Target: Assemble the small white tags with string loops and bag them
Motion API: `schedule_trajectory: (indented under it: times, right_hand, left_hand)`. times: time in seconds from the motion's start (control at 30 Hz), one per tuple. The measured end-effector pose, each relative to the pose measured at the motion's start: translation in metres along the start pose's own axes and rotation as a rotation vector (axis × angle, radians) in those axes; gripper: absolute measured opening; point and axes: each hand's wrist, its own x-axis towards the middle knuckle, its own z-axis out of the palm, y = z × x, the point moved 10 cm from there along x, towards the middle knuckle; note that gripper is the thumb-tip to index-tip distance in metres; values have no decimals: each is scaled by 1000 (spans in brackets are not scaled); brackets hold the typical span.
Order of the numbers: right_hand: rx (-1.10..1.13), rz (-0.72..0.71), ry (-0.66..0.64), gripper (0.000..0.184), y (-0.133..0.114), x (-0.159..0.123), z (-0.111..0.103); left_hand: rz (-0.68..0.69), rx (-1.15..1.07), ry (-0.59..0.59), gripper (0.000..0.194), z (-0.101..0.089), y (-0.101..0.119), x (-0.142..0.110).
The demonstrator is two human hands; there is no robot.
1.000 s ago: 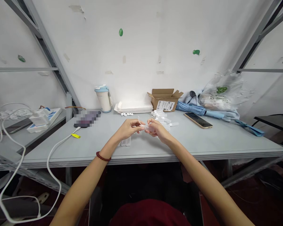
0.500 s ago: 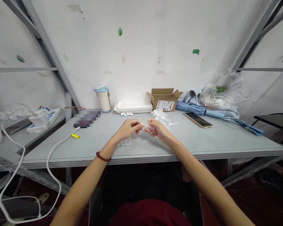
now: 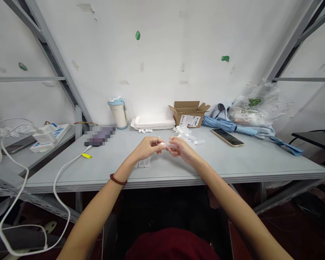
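Note:
My left hand [image 3: 148,147] pinches a small white cap [image 3: 162,143], and a thin pale loop stands up from it. My right hand [image 3: 182,149] is closed around a small frosted plastic tube [image 3: 170,145]. The tube and cap meet end to end between my fingertips, just above the desk; whether they are joined I cannot tell. Beneath my left wrist lie a few clear tubes [image 3: 144,163], partly hidden. Beyond my right hand is a cluster of capped tubes [image 3: 184,132], with one tube [image 3: 199,142] lying apart. Several small white pieces [image 3: 145,131] sit behind my left hand.
At the back of the desk [image 3: 97,169] are a tumbler [image 3: 118,112], a stack of white sheets [image 3: 154,123] and an open cardboard box [image 3: 189,115]. To the right lie a phone [image 3: 227,137] and a folded blue umbrella [image 3: 219,124]. A white cable [image 3: 60,173] hangs over the left front edge.
The tube in my right hand has swung level and met the cap in my left hand. The thin loop now arches above my left fingertips. Both hands stay in nearly the same place.

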Motion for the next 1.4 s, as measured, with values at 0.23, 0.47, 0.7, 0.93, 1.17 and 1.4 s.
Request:
schedule_trajectory:
  times: [0.23,0.47,0.7,0.93,1.17,1.4]
  right_hand:
    - [-330,-259,152,33,-20,0,-9]
    - [-390,-295,174,35,-22,1,-15]
    - [-345,-298,205,41,-22,1,-17]
    - [-285,-336,220,41,-27,-1,-18]
    - [-362,-358,200,39,-26,-1,-16]
    - [-445,-315,259,44,-25,-2,-24]
  left_hand:
    - [-117,-76,120,46,-15,-17,2]
    - [-12,-4,114,35,-14,-2,0]
    - [42,24,191,31,-18,4,-1]
    - [-34,-82,182,42,-21,-5,2]
    - [-106,-79,67,46,-10,-16,2]
    - [62,106,99,31,-11,0,0]
